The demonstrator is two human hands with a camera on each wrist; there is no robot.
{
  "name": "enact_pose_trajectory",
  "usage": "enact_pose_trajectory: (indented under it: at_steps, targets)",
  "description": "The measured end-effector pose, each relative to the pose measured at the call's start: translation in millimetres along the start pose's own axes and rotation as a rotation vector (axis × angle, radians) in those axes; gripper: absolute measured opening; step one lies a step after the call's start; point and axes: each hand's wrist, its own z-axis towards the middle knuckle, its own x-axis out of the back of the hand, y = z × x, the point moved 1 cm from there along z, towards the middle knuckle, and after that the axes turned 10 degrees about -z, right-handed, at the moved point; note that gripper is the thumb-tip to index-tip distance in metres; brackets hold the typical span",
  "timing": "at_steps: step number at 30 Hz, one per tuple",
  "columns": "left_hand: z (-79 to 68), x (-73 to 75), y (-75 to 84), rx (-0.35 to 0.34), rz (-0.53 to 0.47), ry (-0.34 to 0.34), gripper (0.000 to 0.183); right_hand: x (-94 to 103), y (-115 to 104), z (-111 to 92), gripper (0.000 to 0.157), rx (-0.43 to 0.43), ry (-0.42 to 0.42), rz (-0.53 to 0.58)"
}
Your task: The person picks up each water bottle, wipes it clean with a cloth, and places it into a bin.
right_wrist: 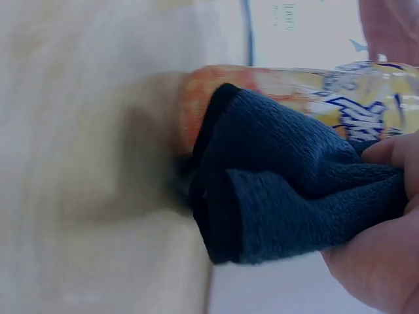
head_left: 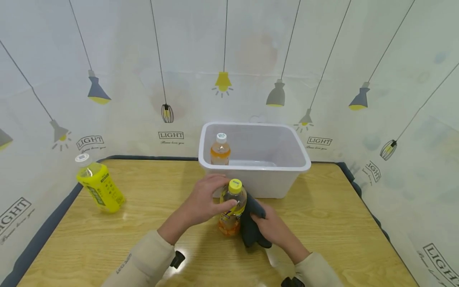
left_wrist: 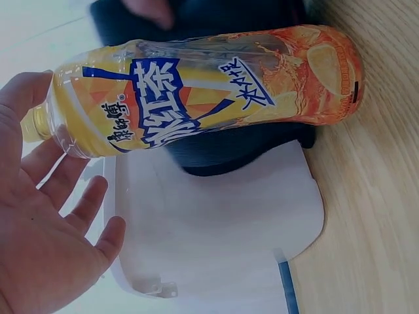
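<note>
My left hand grips a clear plastic iced tea bottle near its shoulder, thumb and fingers on either side below the yellow cap. The bottle stands nearly upright in the head view, with a yellow and orange label. A dark blue-grey cloth is bunched in my right hand, pinched between thumb and fingers. It lies against the right side of the bottle, and its folded lower part hangs down near the bottle's base.
Behind the hands stands a white plastic bin holding an orange-banded bottle with a white cap. A yellow-green bottle is at the left of the wooden table. A lamp-printed curtain hangs behind.
</note>
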Motion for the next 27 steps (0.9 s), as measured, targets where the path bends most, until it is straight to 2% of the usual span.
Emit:
enact_pose_trajectory:
  at_steps: [2,4,7,9,11,18,27]
  targets:
    - [0.5,0.2,1.0,-0.020,0.002,0.006,0.044,7.0,-5,1,0.022,0.028,0.035,0.010]
    - [1.0,0.5,1.8,-0.022,0.003,0.002,0.044,14.1,-10,2,0.027,0.071,0.087,0.000]
    - [1.0,0.8,1.6,0.000,0.009,-0.015,0.045,23.6,-18,4,0.036,0.142,0.149,-0.014]
    - [1.0,0.9,1.6,0.013,0.013,-0.024,0.045,29.0,-22,6,0.041,0.178,0.169,-0.015]
    - [1.1,1.0,1.5,0.011,0.021,-0.025,0.046,33.6,-24,8,0.040,0.197,0.173,-0.018]
    - [1.1,0.8,2.4,-0.004,0.035,-0.014,0.046,44.6,-24,8,0.040,0.199,0.167,-0.044]
    - [-0.8,0.1,4.1,0.017,0.037,-0.018,0.047,58.3,-15,2,0.040,0.189,0.155,-0.094]
